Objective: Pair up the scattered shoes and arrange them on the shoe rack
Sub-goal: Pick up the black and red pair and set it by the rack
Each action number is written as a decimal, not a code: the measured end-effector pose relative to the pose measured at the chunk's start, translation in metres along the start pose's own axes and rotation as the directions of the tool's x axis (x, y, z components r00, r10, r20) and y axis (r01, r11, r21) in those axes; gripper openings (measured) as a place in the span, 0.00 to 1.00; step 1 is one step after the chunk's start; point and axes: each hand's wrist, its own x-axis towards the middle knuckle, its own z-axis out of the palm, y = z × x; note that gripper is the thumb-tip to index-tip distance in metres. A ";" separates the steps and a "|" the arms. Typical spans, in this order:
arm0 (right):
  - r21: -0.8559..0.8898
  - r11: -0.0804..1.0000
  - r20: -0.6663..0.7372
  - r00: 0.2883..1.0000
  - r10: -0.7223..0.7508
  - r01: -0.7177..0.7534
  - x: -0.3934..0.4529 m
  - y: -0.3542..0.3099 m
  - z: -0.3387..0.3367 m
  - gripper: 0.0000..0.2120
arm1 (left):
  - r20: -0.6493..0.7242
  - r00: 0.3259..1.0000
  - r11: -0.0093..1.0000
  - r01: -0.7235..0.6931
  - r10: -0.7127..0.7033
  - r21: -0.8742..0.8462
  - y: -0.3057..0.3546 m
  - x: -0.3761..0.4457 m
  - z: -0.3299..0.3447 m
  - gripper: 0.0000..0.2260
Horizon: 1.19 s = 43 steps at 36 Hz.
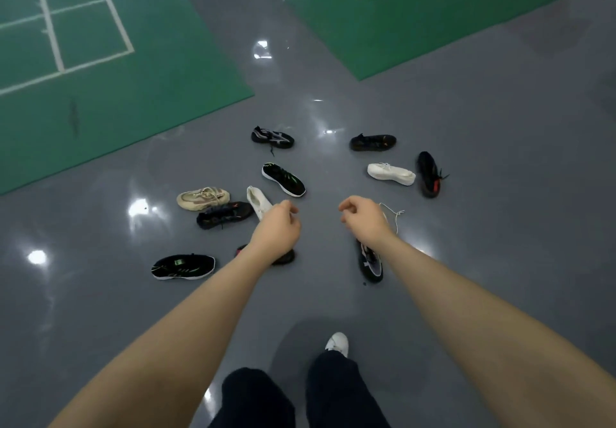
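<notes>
Hands reach forward over the floor (466,194): the left hand (278,224) and right hand (361,216) hang loosely curled, holding nothing (likely choosing a first pair). Beyond them the shoes (283,179) lie scattered, mates apart; no shoe rack is in view.

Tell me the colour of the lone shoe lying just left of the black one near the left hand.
Beige sneaker, tan with pale laces, seen in the head view.
</notes>
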 end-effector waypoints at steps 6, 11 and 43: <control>-0.013 1.000 0.059 0.998 0.009 -0.009 0.047 -0.022 0.026 0.11 | 0.013 0.996 0.995 0.088 -0.088 -0.048 -0.033 0.042 -0.022 0.13; -0.008 0.999 0.042 0.998 0.039 -0.039 0.085 -0.046 0.060 0.10 | 0.023 0.998 0.998 0.063 -0.062 -0.006 -0.071 0.083 -0.049 0.12; -0.398 0.917 0.369 0.916 0.155 0.006 0.370 0.134 0.401 0.14 | 0.245 0.941 0.972 0.234 -0.235 0.037 -0.387 0.371 0.125 0.14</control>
